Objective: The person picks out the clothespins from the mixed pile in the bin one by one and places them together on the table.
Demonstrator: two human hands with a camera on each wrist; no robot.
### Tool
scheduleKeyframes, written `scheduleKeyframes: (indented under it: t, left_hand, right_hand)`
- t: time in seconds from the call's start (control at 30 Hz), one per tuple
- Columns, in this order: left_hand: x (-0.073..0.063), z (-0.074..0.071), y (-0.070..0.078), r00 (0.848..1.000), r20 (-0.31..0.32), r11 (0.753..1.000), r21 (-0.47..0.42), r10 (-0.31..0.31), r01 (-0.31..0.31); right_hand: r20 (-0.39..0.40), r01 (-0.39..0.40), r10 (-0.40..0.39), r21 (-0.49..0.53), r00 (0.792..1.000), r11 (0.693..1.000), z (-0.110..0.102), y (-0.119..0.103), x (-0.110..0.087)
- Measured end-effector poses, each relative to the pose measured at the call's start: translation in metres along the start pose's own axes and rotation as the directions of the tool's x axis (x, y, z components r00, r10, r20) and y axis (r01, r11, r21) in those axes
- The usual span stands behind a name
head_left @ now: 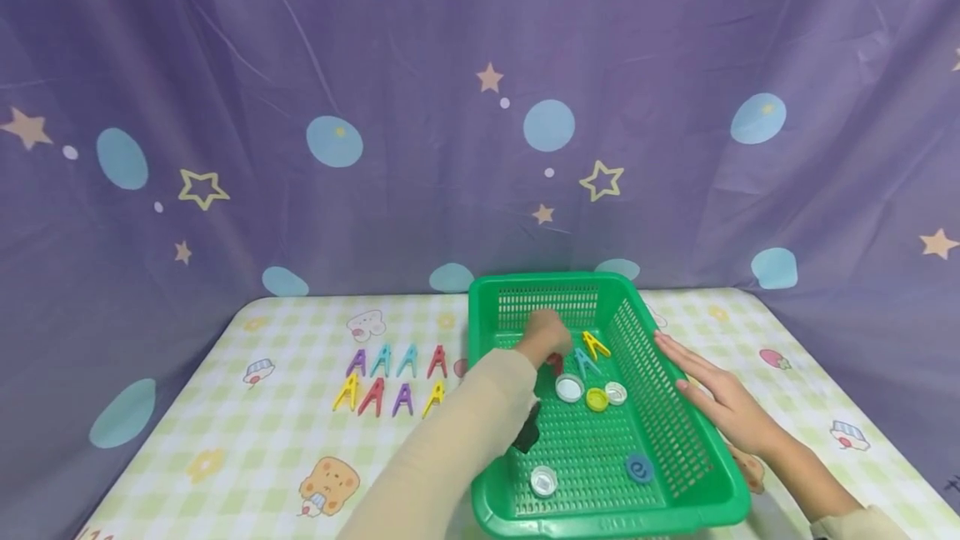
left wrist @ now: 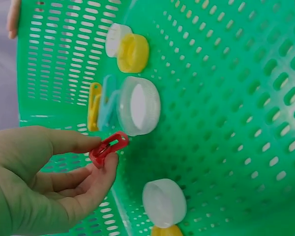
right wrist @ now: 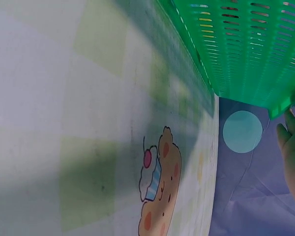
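My left hand (head_left: 547,333) is inside the green basket (head_left: 611,519), pinching a small red clothespin (left wrist: 108,149) between thumb and fingertips. Beside it in the basket are a yellow clothespin (head_left: 596,345) and a light blue clothespin (head_left: 586,362). A clear bottle cap (left wrist: 139,106) lies close to the pinched clothespin, with a yellow cap (head_left: 597,399) and a white cap (head_left: 616,392) nearby. My right hand (head_left: 720,402) rests its nearly straight fingers on the basket's right rim. The left sleeve hides part of the basket floor in the head view.
Left of the basket, several clothespins stand in two rows, among them a purple clothespin (head_left: 402,399) and a red clothespin (head_left: 372,397). A blue cap (head_left: 640,467) and another clear cap (head_left: 543,482) lie near the basket's front. A purple curtain (head_left: 420,190) hangs behind the table.
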State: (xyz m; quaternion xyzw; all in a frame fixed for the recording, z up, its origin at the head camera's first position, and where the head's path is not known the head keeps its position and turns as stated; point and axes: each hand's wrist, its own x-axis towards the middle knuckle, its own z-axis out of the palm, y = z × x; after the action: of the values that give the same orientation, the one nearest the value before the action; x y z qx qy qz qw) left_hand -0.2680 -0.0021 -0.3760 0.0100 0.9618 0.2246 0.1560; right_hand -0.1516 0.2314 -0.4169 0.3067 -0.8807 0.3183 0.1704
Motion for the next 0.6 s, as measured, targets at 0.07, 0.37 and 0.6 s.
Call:
scheduleKeyframes:
  t: [0.07,0.37,0.6]
  left_hand:
    - [-0.002,-0.005,0.002,0.999,0.032,0.999,0.043,0.021,-0.023]
    - [-0.020,-0.041,0.009,0.986,0.095,0.976,-0.180,0.139,-0.120]
    - [-0.045,-0.066,0.005,0.973,0.148,0.915,-0.390,0.177,-0.108]
  right_hand:
    - [0.001,-0.011,0.011,0.001,1.000,1.000,0.001,0.000,-0.001]
    - [0.008,-0.020,0.020,0.012,1.000,1.000,0.003,0.000,-0.001]
    - [0.006,-0.026,0.026,-0.006,1.000,1.000,0.001,0.000,-0.001]
